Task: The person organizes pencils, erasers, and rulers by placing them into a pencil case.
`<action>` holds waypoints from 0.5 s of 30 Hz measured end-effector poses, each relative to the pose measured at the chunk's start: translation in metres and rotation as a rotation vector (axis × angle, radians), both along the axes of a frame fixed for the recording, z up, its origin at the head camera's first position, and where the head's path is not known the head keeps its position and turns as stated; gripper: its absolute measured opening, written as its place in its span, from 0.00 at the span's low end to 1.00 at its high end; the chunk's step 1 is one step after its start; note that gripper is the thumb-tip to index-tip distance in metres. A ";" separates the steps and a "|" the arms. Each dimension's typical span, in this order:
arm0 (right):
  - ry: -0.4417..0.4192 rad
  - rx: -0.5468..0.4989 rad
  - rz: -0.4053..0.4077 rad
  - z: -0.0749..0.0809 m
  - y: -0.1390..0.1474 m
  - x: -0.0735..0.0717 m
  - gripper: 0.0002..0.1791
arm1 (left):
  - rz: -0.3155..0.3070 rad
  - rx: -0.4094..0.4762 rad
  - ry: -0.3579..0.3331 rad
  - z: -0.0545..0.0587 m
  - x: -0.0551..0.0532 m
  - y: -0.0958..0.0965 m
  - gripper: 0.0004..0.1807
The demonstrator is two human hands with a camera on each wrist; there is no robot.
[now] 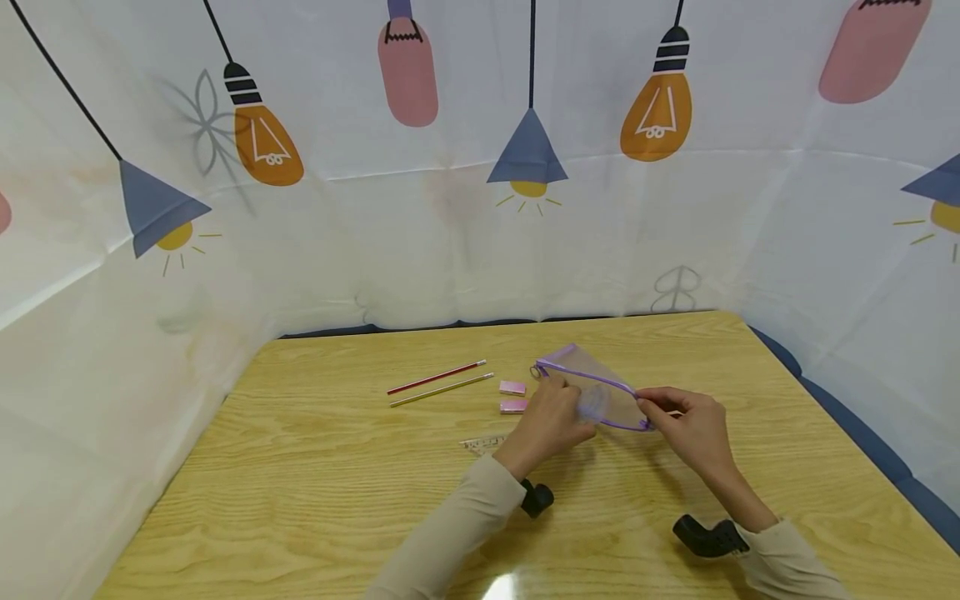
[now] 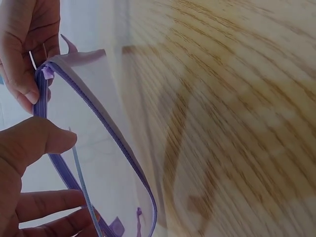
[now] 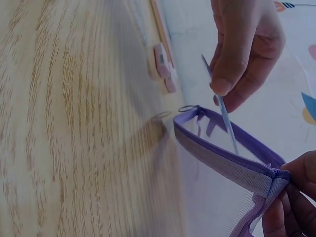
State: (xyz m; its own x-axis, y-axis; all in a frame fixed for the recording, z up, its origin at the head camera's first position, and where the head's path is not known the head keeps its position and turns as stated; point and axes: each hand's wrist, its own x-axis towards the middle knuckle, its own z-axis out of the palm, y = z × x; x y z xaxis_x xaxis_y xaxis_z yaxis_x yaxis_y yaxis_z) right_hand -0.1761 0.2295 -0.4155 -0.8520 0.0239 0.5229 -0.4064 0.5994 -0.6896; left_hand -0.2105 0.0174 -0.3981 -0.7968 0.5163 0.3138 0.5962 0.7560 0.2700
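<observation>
1. So the left hand is pinching a thin, clear bluish plastic piece between thumb and fingers. It's showing nearly edge-on in both wrist views, so I can't tell its full outline.
2. The right hand is gripping one end of a see-through mesh pouch with purple zip edging, thumb and fingertips clamped together at the corner. My guess: that grip is steadying the pouch and helping its mouth stay spread.
3. The pouch is sitting tilted between the two hands, over the right part of the yellow wood-grain table. Its zip is gaping, and the plastic piece's lower end is dipping into the opening. Holding it by the upper part is probably leaving that lower end free.
4. A small metal ring is hanging off the pouch's far end, away from the right hand.
5. Two small pink-and-white blocks, likely erasers, are lying just left of the pouch. A red pencil and a yellowish pencil are lying roughly parallel further left.
6. A clear marked ruler is resting beside the left wrist, partly hidden.
</observation>
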 end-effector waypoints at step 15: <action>0.023 -0.016 0.016 0.000 -0.002 0.001 0.05 | 0.036 -0.070 -0.055 0.001 -0.006 0.011 0.14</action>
